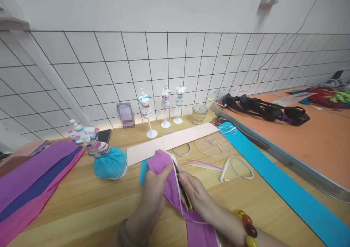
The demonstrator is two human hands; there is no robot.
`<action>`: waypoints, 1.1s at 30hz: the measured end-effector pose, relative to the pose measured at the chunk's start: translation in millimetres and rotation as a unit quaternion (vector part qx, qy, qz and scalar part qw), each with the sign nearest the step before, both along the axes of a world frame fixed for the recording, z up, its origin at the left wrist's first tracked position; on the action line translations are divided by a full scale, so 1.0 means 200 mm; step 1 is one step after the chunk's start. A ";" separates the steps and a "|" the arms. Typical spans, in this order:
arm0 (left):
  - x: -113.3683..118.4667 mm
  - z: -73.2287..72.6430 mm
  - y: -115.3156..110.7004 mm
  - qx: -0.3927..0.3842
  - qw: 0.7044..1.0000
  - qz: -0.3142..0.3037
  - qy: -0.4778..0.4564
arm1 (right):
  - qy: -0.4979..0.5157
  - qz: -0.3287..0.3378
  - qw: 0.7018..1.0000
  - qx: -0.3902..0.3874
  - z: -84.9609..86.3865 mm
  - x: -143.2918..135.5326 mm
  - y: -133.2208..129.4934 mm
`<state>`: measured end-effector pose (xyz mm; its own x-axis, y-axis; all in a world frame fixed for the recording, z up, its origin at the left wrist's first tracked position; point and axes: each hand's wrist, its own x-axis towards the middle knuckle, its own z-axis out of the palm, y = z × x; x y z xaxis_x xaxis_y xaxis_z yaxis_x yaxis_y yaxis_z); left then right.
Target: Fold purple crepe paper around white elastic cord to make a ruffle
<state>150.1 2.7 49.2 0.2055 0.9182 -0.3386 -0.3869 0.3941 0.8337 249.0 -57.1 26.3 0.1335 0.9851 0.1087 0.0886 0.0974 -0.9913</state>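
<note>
My left hand (155, 187) is closed on a strip of purple fabric (171, 190), its thumb pressing the folded top. A thin white band (179, 192) runs along the fabric's edge. In my right hand (195, 194) is a pair of small black-and-yellow thread snips (186, 198), blades pointing up against the white band. Whether the blades are apart is hard to make out. The lower end of the fabric hangs below my right hand toward the front edge. Left of my hands stands a small dress form with a blue puffed skirt (111, 163).
Three small white dress forms (165, 106) stand by the tiled wall beside a glass (199, 114). A pale strip (169, 141), clear dish of beads (214, 145), loose ribbons (224, 168) and long blue strip (273, 177) lie around. Coloured fabrics (35, 174) lie left; black straps (265, 108) right.
</note>
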 end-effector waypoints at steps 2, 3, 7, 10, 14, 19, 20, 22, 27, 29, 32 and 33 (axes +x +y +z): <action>0.01 -0.01 -0.01 -0.005 1.000 0.001 0.010 | 0.012 0.026 0.999 -0.015 0.00 0.00 0.00; 0.01 -0.01 -0.01 -0.005 1.000 0.002 0.016 | 0.019 0.033 0.999 -0.023 0.00 0.00 0.00; 0.01 -0.02 -0.01 0.003 0.999 0.010 0.038 | 0.018 0.024 0.999 -0.028 -0.01 0.00 0.00; 0.01 -0.03 -0.01 -0.003 1.000 0.009 0.029 | 0.013 0.018 1.000 -0.021 -0.01 0.00 0.01; 0.01 -0.03 -0.02 -0.006 0.999 0.012 0.031 | 0.022 0.023 0.999 -0.030 -0.01 -0.01 0.01; 0.01 -0.02 -0.03 -0.004 0.998 0.009 0.055 | 0.026 0.033 0.998 -0.041 -0.02 0.00 0.00; 0.02 -0.02 -0.03 -0.004 0.998 0.010 0.056 | 0.025 0.034 0.998 -0.039 -0.02 0.00 0.00; 0.02 -0.03 -0.02 -0.007 0.998 0.011 0.055 | 0.023 0.034 0.999 -0.032 -0.02 0.00 0.00; 0.02 -0.04 -0.02 -0.004 0.998 0.014 0.067 | 0.018 0.029 0.999 -0.031 -0.03 0.00 0.01; 0.02 -0.04 -0.02 -0.003 0.998 0.014 0.065 | 0.012 0.026 0.999 -0.027 -0.04 0.00 0.01; 0.02 -0.04 -0.03 -0.003 0.998 0.016 0.052 | 0.002 0.014 1.000 -0.017 -0.04 0.00 0.02; 0.02 -0.04 -0.03 -0.004 0.999 0.017 0.051 | -0.002 0.010 1.000 -0.013 -0.04 0.00 0.02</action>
